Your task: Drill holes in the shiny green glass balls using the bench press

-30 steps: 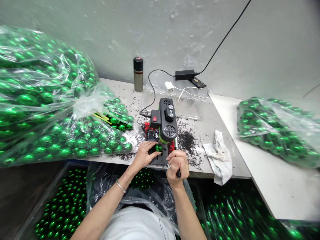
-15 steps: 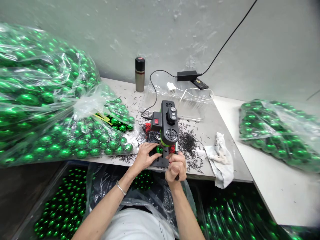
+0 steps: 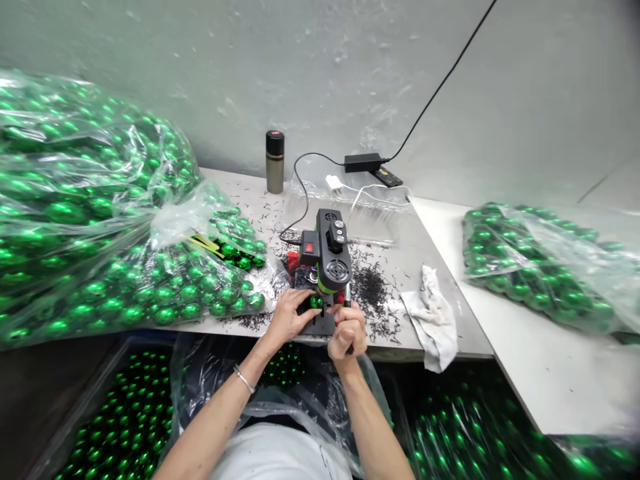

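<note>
A shiny green ball (image 3: 316, 301) sits on the black base under the head of a small bench drill press (image 3: 331, 243). My left hand (image 3: 289, 315) pinches the ball between thumb and fingers from the left side. My right hand (image 3: 347, 331) is closed around the machine's dark lever handle (image 3: 348, 293), just right of the base. The spot where the tool meets the ball is hidden by the machine head. Red pieces (image 3: 293, 259) lie beside the base.
Big clear bags of green balls (image 3: 100, 193) cover the left side. Black shavings (image 3: 369, 285) litter the table. A white cloth (image 3: 431, 317), a bottle (image 3: 275, 163), a power adapter (image 3: 363, 163) and another bag of balls (image 3: 530, 260) lie around. Bins of balls (image 3: 115, 413) stand below.
The camera view has shifted slightly, so the scene sits a little lower and further left. Both hands keep the same hold on the ball and the lever.
</note>
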`<state>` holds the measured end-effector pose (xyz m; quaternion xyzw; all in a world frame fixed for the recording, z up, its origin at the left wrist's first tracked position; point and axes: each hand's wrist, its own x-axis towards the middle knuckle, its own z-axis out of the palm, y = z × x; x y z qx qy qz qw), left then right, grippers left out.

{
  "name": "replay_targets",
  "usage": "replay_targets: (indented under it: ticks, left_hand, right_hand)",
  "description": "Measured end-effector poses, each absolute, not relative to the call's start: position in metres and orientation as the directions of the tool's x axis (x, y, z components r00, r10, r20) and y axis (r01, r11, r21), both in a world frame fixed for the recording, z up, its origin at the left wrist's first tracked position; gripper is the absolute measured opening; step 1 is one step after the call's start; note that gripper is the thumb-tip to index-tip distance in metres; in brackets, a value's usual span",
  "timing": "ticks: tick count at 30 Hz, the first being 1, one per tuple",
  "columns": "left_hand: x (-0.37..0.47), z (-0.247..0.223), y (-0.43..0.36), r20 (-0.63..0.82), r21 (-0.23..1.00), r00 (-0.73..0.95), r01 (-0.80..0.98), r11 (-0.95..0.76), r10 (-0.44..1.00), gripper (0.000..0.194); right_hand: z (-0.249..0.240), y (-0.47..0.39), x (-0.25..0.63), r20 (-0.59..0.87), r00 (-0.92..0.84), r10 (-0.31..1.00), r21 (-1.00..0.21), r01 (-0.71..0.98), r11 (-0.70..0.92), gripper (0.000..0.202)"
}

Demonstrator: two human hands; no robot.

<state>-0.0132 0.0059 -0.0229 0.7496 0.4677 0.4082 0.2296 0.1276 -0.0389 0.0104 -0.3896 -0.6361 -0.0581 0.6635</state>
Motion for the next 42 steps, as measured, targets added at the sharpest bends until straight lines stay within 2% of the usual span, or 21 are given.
replay_targets:
  ticks: [3, 6, 9, 13, 17, 23, 31, 42]
  left_hand:
    - [-0.013, -0.023, 0.006, 0.413, 0.720, 0.225, 0.513, -0.467, 0.883, 0.030]
    - [-0.013, -0.024, 0.007, 0.421, 0.716, 0.221, 0.515, -0.472, 0.880, 0.030]
    - [-0.012, -0.025, 0.009, 0.419, 0.718, 0.216, 0.515, -0.468, 0.882, 0.030]
    - [-0.012, -0.026, 0.007, 0.432, 0.734, 0.207, 0.484, -0.476, 0.878, 0.030]
    - [-0.019, -0.025, -0.012, 0.459, 0.778, 0.182, 0.391, -0.492, 0.870, 0.030]
    - [-0.041, -0.024, -0.069, 0.404, 0.866, 0.109, 0.275, -0.418, 0.908, 0.030]
    - [-0.061, -0.039, -0.108, 0.155, 0.937, 0.103, 0.301, -0.180, 0.982, 0.029]
    - [-0.058, -0.045, -0.118, 0.103, 0.948, 0.140, 0.285, -0.139, 0.985, 0.028]
  right_hand:
    - [0.013, -0.039, 0.131, 0.902, 0.055, 0.429, -0.372, 0.603, 0.705, 0.029]
    - [0.022, -0.040, 0.132, 0.900, 0.065, 0.432, -0.379, 0.605, 0.700, 0.030]
    - [0.044, -0.043, 0.128, 0.877, 0.169, 0.451, -0.461, 0.567, 0.683, 0.031]
    - [0.088, -0.045, 0.125, 0.764, 0.277, 0.583, -0.633, 0.494, 0.596, 0.031]
    - [0.115, -0.046, 0.125, 0.710, 0.289, 0.642, -0.689, 0.472, 0.550, 0.037]
    - [0.102, -0.049, 0.123, 0.730, 0.285, 0.621, -0.671, 0.469, 0.574, 0.037]
    - [0.090, -0.048, 0.123, 0.718, 0.317, 0.620, -0.690, 0.446, 0.570, 0.035]
    - [0.084, -0.049, 0.123, 0.750, 0.314, 0.582, -0.654, 0.482, 0.583, 0.033]
